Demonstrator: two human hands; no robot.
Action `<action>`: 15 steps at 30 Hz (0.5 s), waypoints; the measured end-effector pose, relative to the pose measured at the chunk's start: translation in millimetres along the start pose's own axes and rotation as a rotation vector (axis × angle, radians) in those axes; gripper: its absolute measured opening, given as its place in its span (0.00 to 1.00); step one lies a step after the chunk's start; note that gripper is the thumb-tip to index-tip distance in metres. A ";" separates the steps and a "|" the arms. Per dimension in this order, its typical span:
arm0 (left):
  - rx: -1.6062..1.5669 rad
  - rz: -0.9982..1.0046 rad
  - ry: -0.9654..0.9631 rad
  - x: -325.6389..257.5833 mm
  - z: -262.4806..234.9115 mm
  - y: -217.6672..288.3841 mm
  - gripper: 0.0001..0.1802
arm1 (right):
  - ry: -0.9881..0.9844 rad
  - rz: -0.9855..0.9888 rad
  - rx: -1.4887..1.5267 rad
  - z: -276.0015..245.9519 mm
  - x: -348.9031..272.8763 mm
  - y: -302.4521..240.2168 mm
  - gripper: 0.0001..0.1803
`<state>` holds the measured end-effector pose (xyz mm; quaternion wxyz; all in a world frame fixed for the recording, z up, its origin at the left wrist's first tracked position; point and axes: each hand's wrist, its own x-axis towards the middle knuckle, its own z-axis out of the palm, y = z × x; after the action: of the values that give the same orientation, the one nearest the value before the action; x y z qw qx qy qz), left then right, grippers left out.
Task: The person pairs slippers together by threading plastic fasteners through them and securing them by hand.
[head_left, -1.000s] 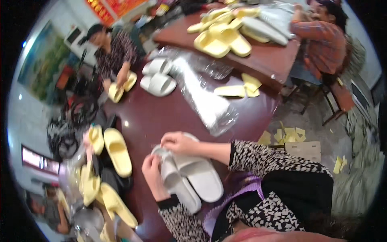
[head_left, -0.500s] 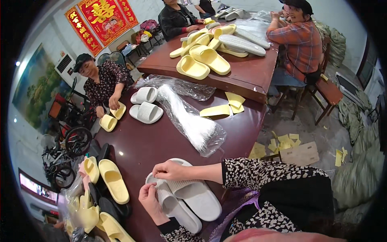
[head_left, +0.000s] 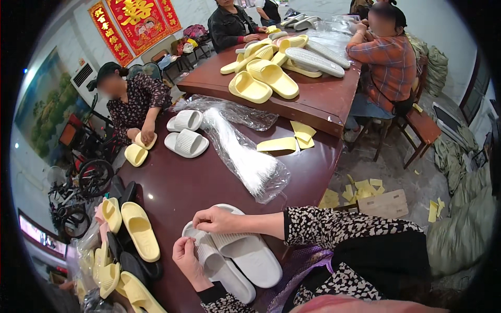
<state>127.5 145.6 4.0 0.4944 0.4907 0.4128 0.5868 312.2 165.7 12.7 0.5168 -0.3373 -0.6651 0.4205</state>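
Observation:
A pair of light grey slide slippers lies side by side on the dark red table in front of me. My right hand (head_left: 218, 219) reaches over the toe end of the left slipper (head_left: 227, 276), its fingertips pinched together. Just beside that slipper's toe edge, my left hand (head_left: 189, 262) is also closed in a pinch. Whatever is between the fingertips is too small to make out. The right slipper (head_left: 255, 263) lies partly under my right wrist. Farther off, a clear plastic bag holds a bundle of thin white strands (head_left: 240, 151).
Grey slippers (head_left: 187, 143) and yellow foam pieces (head_left: 276, 144) lie farther up the table (head_left: 172, 190). Yellow and black slippers (head_left: 140, 232) crowd the left edge. Slippers heap on the far table (head_left: 203, 83). A person at left handles yellow slippers (head_left: 136, 155); others sit beyond.
The view has shifted slightly. My hands keep almost the same pinched pose at the left slipper's toe. The person at left has brought a hand lower onto the yellow slippers.

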 end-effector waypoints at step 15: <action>0.330 0.077 0.037 13.0 3.9 4.9 0.03 | 0.021 -0.100 -0.287 1.5 12.7 15.4 0.04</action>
<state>130.1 157.6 11.6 0.3766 0.5698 0.4932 0.5387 308.0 183.1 3.6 0.4906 -0.3786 -0.7289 0.2910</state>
